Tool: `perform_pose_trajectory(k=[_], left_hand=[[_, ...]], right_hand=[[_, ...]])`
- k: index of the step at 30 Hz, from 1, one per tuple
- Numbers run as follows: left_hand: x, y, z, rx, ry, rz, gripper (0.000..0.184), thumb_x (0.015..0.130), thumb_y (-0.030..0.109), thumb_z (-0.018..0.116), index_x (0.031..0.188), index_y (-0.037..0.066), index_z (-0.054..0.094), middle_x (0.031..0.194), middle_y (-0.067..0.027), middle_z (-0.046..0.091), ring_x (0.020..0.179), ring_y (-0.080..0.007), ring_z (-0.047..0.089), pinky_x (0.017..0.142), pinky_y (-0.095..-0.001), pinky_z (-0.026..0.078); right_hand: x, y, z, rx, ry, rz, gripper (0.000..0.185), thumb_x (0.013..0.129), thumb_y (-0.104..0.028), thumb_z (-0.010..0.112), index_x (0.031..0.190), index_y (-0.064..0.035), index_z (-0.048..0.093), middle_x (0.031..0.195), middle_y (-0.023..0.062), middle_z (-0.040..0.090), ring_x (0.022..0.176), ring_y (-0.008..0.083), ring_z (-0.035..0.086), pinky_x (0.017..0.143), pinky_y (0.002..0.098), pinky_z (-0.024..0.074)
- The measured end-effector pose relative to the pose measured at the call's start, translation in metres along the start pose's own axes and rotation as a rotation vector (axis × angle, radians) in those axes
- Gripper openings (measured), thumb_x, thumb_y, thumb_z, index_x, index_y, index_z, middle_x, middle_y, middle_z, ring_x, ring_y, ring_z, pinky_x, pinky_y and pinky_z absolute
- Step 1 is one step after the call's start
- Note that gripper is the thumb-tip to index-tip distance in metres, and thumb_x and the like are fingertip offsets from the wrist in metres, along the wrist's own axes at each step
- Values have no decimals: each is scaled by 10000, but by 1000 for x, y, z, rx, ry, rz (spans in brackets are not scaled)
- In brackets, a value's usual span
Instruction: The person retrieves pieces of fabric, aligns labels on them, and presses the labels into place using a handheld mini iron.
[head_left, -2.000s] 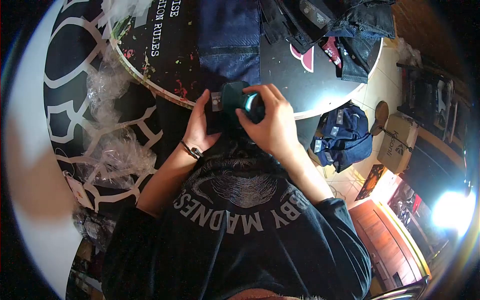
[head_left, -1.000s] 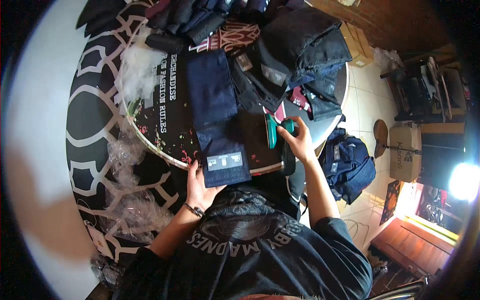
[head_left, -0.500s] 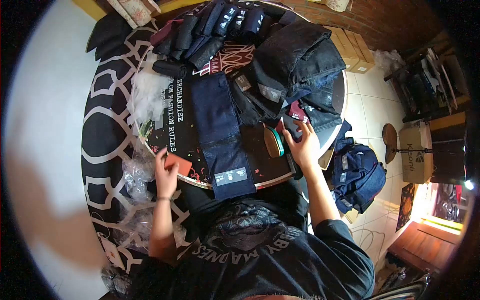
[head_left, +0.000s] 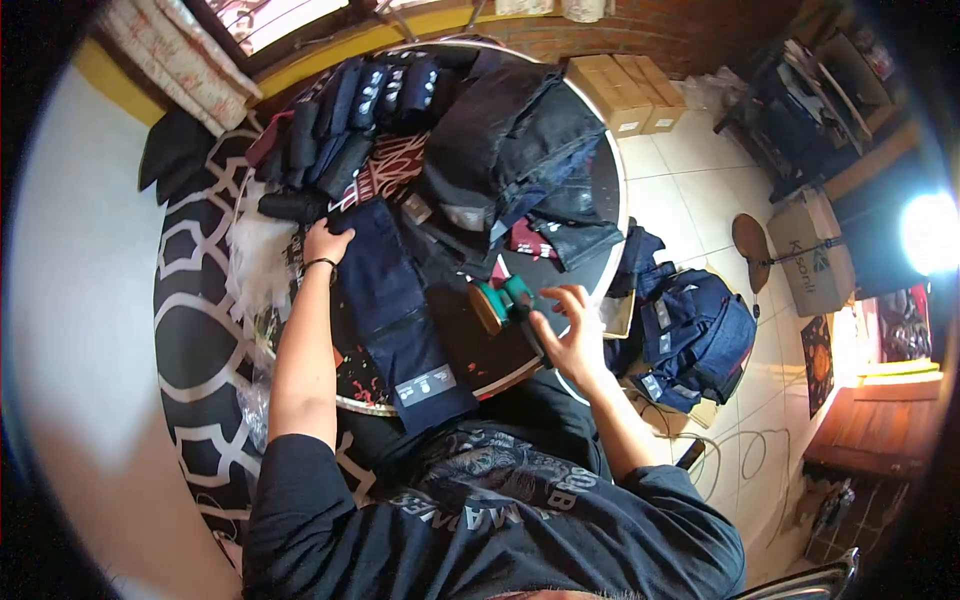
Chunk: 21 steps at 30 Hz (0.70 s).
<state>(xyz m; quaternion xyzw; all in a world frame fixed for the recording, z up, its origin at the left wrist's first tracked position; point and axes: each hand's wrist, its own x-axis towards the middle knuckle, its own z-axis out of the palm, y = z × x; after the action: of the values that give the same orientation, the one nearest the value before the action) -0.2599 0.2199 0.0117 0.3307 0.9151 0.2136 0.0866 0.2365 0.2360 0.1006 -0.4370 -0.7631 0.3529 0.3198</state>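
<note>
Because the navy cloth (head_left: 375,275) lies along the desk (head_left: 470,348) with its near end overhanging, a tug from the left hand (head_left: 326,240), its fingers' pinch unclear to me, could skew it, while the right hand's (head_left: 574,340) spread fingers might knock the green tool (head_left: 497,303)

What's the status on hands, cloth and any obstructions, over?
Left hand at navy cloth's far end. Right hand open by green tool, contact unclear. Cloth laid out, near end past table edge. Dark garments crowd its right.

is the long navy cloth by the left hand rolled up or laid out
Laid out: the navy cloth runs as a long strip past the table's near edge, grey label facing up.
</note>
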Motion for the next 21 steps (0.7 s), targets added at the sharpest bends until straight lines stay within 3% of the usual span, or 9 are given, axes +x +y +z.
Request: perform_pose_trajectory(k=[1, 2, 5, 10, 12, 15, 18, 19, 21], left_hand=[[2, 14, -14, 38, -143, -41, 814, 665, 396, 855, 1345, 33, 593, 1288, -217, 644, 1192, -340, 622, 1013, -402, 486], [16, 7, 2, 159, 12, -31, 720, 658, 374, 870, 1262, 39, 666, 1196, -197, 698, 1096, -308, 680, 962, -392, 515], [12, 11, -17, 2, -150, -56, 559, 627, 346, 904, 1067, 32, 761, 1012, -171, 755, 933, -259, 727, 878, -348, 534], [-30, 12, -33, -424, 69, 202, 521, 766, 188, 852, 1171, -33, 610, 1082, -125, 682, 979, -220, 649, 895, -341, 511], [-65, 15, -56, -957, -33, 205, 508, 818, 99, 805, 1243, -3, 547, 1123, -87, 631, 999, -185, 615, 911, -307, 492], [-134, 50, -122, -1140, -107, 263, 524, 836, 30, 764, 1289, 29, 501, 1128, -63, 605, 1009, -155, 602, 950, -290, 468], [-172, 75, -157, -1213, -85, 431, 530, 826, 37, 774, 1280, 33, 502, 1107, -43, 597, 1017, -143, 591, 959, -292, 465], [-181, 92, -167, -1176, -46, 472, 531, 827, 51, 779, 1280, 30, 501, 1109, -40, 596, 1024, -142, 587, 961, -290, 462], [-185, 104, -177, -1033, 58, 533, 535, 843, 61, 771, 1297, 12, 491, 1108, -40, 594, 1045, -145, 580, 974, -289, 453]], right_hand=[[-4, 4, 1, 25, 6, -6, 325, 849, -173, 745, 1135, -43, 659, 1081, 124, 598, 893, 252, 613, 832, 368, 514], [-6, 6, 1, 49, -12, 7, 337, 851, -187, 747, 1144, -48, 657, 1071, 118, 595, 909, 254, 610, 836, 370, 513], [-6, 4, -1, 32, -29, 0, 349, 845, -214, 756, 1139, -51, 660, 1095, 141, 599, 936, 285, 641, 818, 378, 524], [11, -23, 0, 50, 57, -198, 345, 787, -160, 770, 1108, -87, 668, 1091, 129, 596, 1050, 351, 591, 931, 436, 465], [21, -35, 10, 56, 21, -328, 473, 768, -185, 793, 1202, -91, 631, 1156, 142, 590, 1105, 365, 573, 972, 446, 449], [42, -76, 27, 251, -57, -408, 950, 683, -269, 868, 1462, -20, 386, 1389, 228, 481, 1288, 389, 486, 1097, 450, 394], [63, -111, 58, 464, -104, -490, 939, 701, -337, 877, 1449, -15, 409, 1474, 226, 451, 1358, 406, 444, 1165, 460, 322], [70, -120, 61, 473, -313, -438, 857, 724, -318, 870, 1415, -19, 461, 1424, 219, 503, 1319, 379, 489, 1141, 444, 352], [72, -131, 96, 760, -297, -430, 531, 779, -296, 816, 1172, 15, 641, 924, 223, 704, 1037, 341, 666, 1121, 457, 374]])
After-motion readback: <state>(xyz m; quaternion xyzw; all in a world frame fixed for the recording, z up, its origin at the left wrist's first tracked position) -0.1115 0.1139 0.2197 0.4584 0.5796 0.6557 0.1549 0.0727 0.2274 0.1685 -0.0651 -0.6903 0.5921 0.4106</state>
